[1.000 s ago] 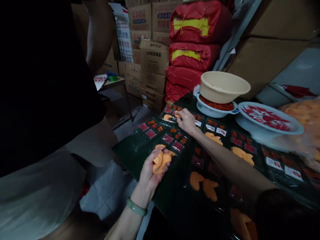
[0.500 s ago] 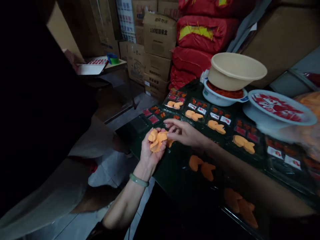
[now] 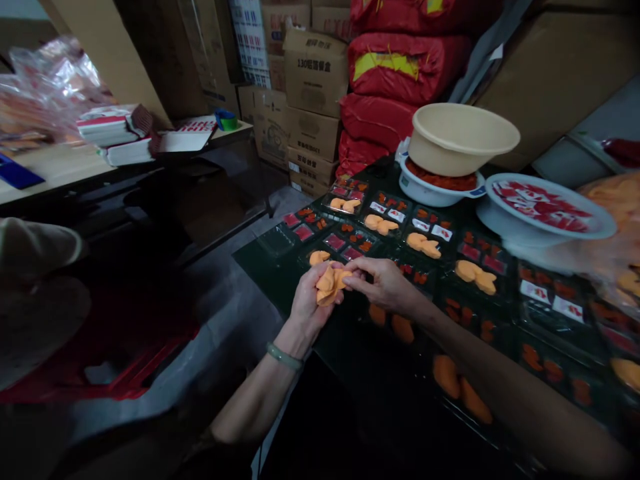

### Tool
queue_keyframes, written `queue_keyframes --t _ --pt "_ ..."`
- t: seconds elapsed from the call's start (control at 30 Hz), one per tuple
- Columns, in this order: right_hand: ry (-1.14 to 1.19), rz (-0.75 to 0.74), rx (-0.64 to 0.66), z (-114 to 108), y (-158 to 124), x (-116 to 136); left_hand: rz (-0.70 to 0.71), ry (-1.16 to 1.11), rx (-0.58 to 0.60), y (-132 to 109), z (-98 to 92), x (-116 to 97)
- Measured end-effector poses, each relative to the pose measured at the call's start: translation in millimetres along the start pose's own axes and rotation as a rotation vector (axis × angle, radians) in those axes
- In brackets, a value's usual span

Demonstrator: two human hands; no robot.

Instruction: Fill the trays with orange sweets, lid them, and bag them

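Center of frame, above the dark table (image 3: 253, 261): left hand (image 3: 311, 308), jade bangle (image 3: 284, 357) on the wrist, is cupped palm-up under a small clump of orange pieces (image 3: 327, 287). Right hand (image 3: 383, 283) reaches in from the right in a narrow pinch, thumb and fingertips on the same clump. Both hands are touching it, and neither is wide open.

Handling call: the pieces look soft and thin, so a light pinch with support from below looks best. Hard squeezing could tear them or mash them together.

Just above the hands, a single orange piece (image 3: 319, 257) lies in a clear tray (image 3: 385, 220). Trays cover the table, holding red slices (image 3: 335, 241), small red-orange bits and paired orange pieces (image 3: 381, 224). Upper right: cream basin (image 3: 463, 140) sits on a white bowl (image 3: 430, 190), beside a white plate (image 3: 543, 207) of red-and-white slices.

Labels: carton (image 3: 315, 73) at top center reads "130" plus Chinese characters, likely a foil meal-box marking. Small tray labels (image 3: 543, 300) at right have red print, too small to read.
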State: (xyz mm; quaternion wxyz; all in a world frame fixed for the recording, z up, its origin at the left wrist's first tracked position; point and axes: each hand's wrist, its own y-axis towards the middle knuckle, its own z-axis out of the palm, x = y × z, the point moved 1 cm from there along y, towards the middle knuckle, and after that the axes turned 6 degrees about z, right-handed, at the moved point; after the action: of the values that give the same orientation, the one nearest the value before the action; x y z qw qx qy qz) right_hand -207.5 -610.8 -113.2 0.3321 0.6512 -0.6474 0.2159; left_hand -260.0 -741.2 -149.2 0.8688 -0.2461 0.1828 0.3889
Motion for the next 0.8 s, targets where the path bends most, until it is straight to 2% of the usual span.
queue_keyframes --t 0.07,0.13,0.23,0.33,0.4,0.47,0.57,0.67,0.8 --pt "0.078 0.068 0.055 0.0 0.0 4.4 0.047 0.028 0.032 -0.9 -3.3 -3.1" --pt "0.198 0.115 0.068 0.1 6.0 9.6 0.032 0.038 0.016 -3.7 -9.8 -10.5" --pt "0.323 0.158 -0.052 6.6 30.3 17.9 -0.003 0.004 -0.09 -10.8 -26.3 -27.7" --pt "0.365 0.169 -0.197 34.1 70.5 25.1 0.091 -0.015 -0.165 -18.4 -46.3 -44.1" --pt "0.245 0.182 -0.262 63.2 100.7 28.9 0.156 0.001 -0.2 -21.8 -58.6 -51.3" --pt "0.009 0.201 -0.294 93.4 128.9 32.0 0.187 0.016 -0.238 -23.9 -68.7 -56.6" --pt "-0.361 0.192 -0.246 127.1 161.2 34.4 0.201 0.01 -0.283 -26.6 -78.3 -65.3" --pt "-0.542 0.178 -0.113 141.6 174.6 33.6 0.237 -0.009 -0.283 -30.4 -81.1 -76.1" --pt "-0.561 0.144 -0.046 141.6 160.1 32.7 0.321 0.032 -0.232 -33.1 -80.3 -84.7"
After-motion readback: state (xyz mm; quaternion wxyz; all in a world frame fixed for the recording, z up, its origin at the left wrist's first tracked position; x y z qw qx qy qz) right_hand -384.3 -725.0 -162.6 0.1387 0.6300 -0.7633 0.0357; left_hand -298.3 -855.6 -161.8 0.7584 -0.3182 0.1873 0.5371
